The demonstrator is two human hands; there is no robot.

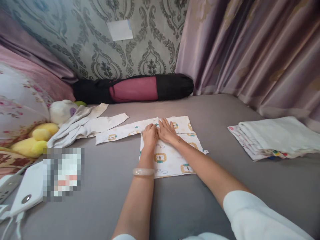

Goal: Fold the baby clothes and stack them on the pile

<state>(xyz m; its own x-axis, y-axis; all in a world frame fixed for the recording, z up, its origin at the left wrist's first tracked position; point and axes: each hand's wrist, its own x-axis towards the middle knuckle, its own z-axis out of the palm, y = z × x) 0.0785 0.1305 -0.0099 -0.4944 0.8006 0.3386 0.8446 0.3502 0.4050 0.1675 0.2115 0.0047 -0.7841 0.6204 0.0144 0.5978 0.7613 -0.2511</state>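
Observation:
A small white printed garment [172, 160] with lion pictures lies flat on the grey bed sheet [105, 186], one sleeve stretched out to the left. My left hand [150, 135] rests on it near the collar with the fingers curled down against the cloth. My right hand [167, 130] lies flat beside it, fingers stretched out on the fabric. A pale bangle [143, 171] sits on my left wrist.
A plain white garment [82, 125] lies loose at the left next to yellow and white soft toys [42, 136]. A stack of folded cloths [275, 138] sits at the right. A black and pink roll bag [135, 88] lies along the wall. Curtains hang at the right.

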